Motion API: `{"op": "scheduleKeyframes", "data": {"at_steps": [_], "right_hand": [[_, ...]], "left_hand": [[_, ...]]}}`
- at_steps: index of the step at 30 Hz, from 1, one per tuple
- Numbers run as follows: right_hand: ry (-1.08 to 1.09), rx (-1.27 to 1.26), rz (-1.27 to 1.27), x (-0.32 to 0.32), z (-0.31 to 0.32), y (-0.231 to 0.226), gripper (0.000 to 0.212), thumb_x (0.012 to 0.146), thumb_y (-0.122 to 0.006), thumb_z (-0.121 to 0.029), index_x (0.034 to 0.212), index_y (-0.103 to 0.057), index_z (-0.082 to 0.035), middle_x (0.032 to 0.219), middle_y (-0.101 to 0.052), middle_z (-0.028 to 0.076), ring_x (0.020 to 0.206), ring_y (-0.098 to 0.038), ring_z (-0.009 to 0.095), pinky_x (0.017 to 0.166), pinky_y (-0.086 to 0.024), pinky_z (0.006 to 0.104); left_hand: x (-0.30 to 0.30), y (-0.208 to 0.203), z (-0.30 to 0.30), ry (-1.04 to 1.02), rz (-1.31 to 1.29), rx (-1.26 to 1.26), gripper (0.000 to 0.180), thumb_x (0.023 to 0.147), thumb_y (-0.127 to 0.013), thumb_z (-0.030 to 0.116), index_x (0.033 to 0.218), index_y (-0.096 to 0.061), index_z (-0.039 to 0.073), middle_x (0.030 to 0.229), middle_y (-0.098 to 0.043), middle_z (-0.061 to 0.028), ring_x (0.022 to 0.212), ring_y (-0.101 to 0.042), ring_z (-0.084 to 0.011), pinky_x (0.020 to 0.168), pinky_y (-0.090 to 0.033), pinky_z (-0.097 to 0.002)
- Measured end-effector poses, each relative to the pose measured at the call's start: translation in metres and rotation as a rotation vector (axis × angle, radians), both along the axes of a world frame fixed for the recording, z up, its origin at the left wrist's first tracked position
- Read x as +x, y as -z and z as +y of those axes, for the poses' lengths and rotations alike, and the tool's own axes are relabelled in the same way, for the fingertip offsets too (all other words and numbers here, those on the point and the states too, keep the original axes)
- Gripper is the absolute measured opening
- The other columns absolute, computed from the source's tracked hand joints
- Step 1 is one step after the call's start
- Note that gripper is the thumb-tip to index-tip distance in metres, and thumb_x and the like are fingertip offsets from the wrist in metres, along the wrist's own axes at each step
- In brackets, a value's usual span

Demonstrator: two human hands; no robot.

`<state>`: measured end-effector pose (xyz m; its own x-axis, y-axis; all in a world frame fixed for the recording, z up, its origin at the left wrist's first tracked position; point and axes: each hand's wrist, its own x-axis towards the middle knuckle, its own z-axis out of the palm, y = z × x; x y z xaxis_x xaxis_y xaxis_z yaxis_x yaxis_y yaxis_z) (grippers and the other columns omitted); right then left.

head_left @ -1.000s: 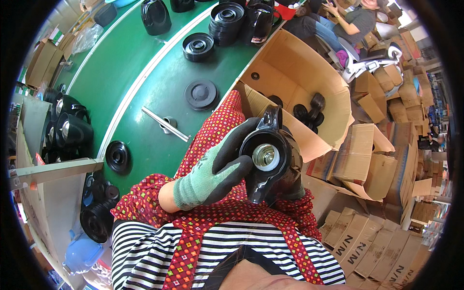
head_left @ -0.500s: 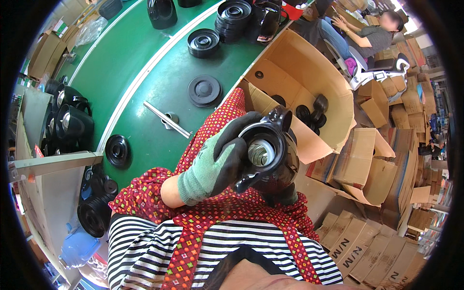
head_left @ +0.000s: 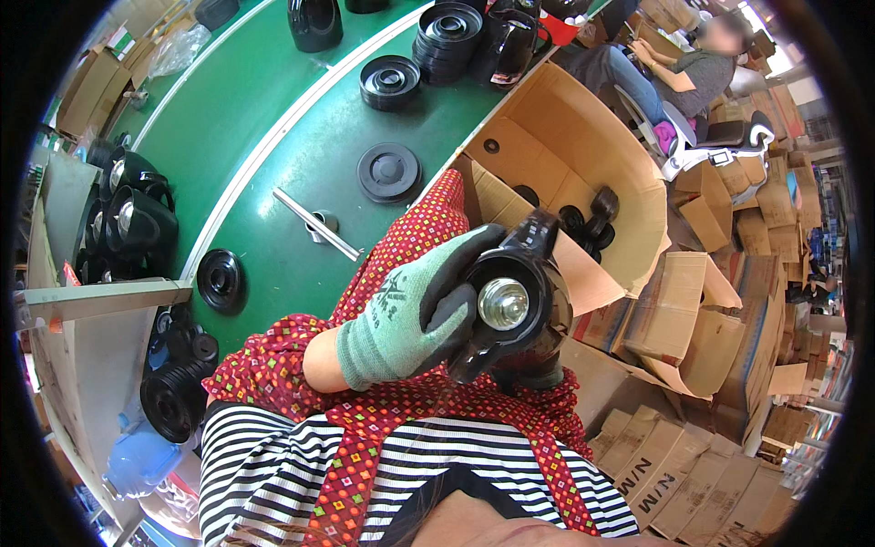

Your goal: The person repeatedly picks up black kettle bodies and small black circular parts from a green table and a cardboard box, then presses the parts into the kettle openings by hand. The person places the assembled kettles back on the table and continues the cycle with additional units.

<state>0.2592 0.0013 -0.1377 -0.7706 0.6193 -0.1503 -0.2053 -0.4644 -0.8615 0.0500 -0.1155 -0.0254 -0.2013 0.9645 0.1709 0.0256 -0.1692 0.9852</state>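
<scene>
I hold a glossy black vacuum jug in front of my body, its open mouth toward me. Inside the round neck shows a shiny, silvery glass liner. Wrapped around the jug's rim on the left side is my left hand, in a green knit glove with dark coated fingers. My right hand, gloved too, supports the jug's body from below; its fingers are mostly hidden by the jug. A spout or handle part sticks up at the jug's far side, and another points toward me.
On the green bench lie a black disc lid, a metal rod across a small ring, and stacked black lids. An open carton with black parts stands at right. More black jugs are at left. A seated person works beyond.
The jug has turned and tilted in my hands, so its glass liner faces up more squarely. My left hand has shifted slightly right along the rim.
</scene>
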Motion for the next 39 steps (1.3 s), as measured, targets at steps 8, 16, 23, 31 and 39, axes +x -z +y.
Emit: {"op": "scheduleKeyframes", "data": {"at_steps": [8,16,23,31,39], "right_hand": [[-0.062,-0.016,-0.082,0.034,0.030,0.002,0.053,0.106,-0.064,-0.024,0.151,-0.052,-0.002,0.141,-0.067,0.016,0.126,-0.067,0.029,0.108,-0.056,0.0414],[-0.072,0.340,-0.218,0.048,0.043,-0.029,0.062,0.097,-0.074,-0.026,0.147,-0.054,0.003,0.138,-0.068,0.016,0.122,-0.070,0.028,0.104,-0.057,0.0400],[0.008,0.944,-0.383,-0.009,0.043,-0.060,0.076,0.072,-0.087,-0.018,0.138,-0.060,0.007,0.125,-0.066,0.025,0.114,-0.068,0.041,0.101,-0.053,0.0427],[-0.446,0.501,0.083,-0.102,0.097,-0.099,0.045,0.102,-0.068,-0.021,0.135,-0.063,0.009,0.114,-0.068,0.019,0.096,-0.069,0.026,0.084,-0.054,0.0354],[0.046,0.727,-0.805,-0.343,0.197,0.071,0.085,0.093,-0.073,-0.064,0.145,-0.055,0.001,0.119,-0.072,0.017,0.092,-0.074,0.021,0.075,-0.060,0.0335]], "left_hand": [[-0.035,0.018,-0.005,0.225,0.004,-0.226,0.054,0.104,-0.065,0.018,0.152,-0.048,-0.002,0.135,-0.068,-0.0166,0.122,-0.067,-0.0256,0.106,-0.052,-0.0403],[-0.074,0.094,-0.003,0.343,-0.212,-0.336,0.057,0.092,-0.082,0.009,0.143,-0.060,0.001,0.136,-0.070,-0.0107,0.120,-0.067,-0.0174,0.106,-0.055,-0.0355],[-0.088,0.182,0.000,0.471,-0.291,-0.155,0.068,0.087,-0.083,0.001,0.150,-0.057,-0.004,0.145,-0.066,-0.0138,0.127,-0.065,-0.0218,0.114,-0.051,-0.0387],[-0.097,0.152,0.009,0.405,-0.376,0.058,0.067,0.102,-0.068,0.010,0.162,-0.040,0.000,0.162,-0.049,-0.0157,0.142,-0.054,-0.0277,0.120,-0.043,-0.0434],[-0.142,0.157,-0.035,0.023,-0.706,-0.024,0.063,0.106,-0.059,0.015,0.164,-0.035,0.007,0.167,-0.040,-0.0154,0.149,-0.045,-0.0313,0.125,-0.035,-0.0496]]}}
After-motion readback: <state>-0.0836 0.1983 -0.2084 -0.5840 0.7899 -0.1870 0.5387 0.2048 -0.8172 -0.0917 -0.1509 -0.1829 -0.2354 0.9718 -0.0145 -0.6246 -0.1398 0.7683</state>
